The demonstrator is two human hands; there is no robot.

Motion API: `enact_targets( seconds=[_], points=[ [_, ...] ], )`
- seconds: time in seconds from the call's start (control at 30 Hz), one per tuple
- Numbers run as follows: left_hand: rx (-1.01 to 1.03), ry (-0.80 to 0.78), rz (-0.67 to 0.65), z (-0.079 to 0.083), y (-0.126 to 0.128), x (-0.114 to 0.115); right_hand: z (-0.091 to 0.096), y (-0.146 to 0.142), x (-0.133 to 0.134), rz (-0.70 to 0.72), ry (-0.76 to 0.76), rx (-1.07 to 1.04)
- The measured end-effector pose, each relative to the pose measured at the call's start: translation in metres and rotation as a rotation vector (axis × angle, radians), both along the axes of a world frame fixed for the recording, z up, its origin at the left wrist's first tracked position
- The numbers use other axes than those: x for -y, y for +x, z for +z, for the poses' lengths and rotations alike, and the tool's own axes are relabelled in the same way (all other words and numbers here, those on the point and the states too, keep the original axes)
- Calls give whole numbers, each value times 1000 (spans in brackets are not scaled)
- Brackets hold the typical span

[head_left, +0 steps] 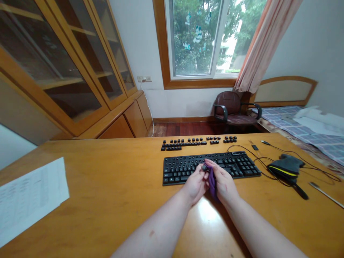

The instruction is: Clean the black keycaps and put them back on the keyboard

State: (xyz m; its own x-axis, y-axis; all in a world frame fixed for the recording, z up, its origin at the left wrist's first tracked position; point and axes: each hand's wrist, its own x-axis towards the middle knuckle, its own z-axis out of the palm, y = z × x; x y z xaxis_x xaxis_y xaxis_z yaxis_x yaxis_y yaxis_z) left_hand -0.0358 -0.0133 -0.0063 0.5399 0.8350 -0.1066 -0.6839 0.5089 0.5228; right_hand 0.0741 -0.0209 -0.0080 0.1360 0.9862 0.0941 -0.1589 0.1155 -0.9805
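My left hand (196,184) pinches a small black keycap (205,167) just above the near edge of the keyboard. Closed around a purple cloth (212,182), my right hand (222,181) meets the left, and the cloth touches the keycap. Beneath and behind both hands lies the black keyboard (177,168), with its upper rows stripped of caps and its lower rows and number pad still capped. Rows of loose black keycaps (188,143) stand lined up on the desk beyond it.
On the wooden desk (113,186), printed paper (34,197) lies at left. At right are a grey brush-like tool with a yellow stripe (286,168), a thin white stick (326,194), a keycap puller (254,146) and the keyboard's cable (309,166). An armchair (231,105) stands beyond.
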Motion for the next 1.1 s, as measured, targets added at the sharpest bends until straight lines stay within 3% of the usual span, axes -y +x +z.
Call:
enact_targets(
  seconds=[0.1, 0.23, 0.37, 0.63, 0.83, 0.97, 1.1],
  points=[
    [-15, -10, -9, 0, 1, 1, 4, -2, 2, 1, 16, 17],
    [-9, 7, 45, 3, 2, 1, 10, -3, 3, 128, 124, 194],
    [-19, 29, 61, 4, 3, 1, 9, -1, 2, 74, 145, 270],
    [-79, 22, 86, -8, 5, -1, 3, 1, 1, -28, 112, 206],
    [-142, 83, 74, -3, 3, 1, 7, 0, 0, 104, 132, 208],
    [-146, 104, 63, -4, 3, 1, 7, 0, 0, 88, 148, 202],
    [-113, 27, 74, -6, 4, 2, 6, -2, 0, 92, 146, 137]
  ],
)
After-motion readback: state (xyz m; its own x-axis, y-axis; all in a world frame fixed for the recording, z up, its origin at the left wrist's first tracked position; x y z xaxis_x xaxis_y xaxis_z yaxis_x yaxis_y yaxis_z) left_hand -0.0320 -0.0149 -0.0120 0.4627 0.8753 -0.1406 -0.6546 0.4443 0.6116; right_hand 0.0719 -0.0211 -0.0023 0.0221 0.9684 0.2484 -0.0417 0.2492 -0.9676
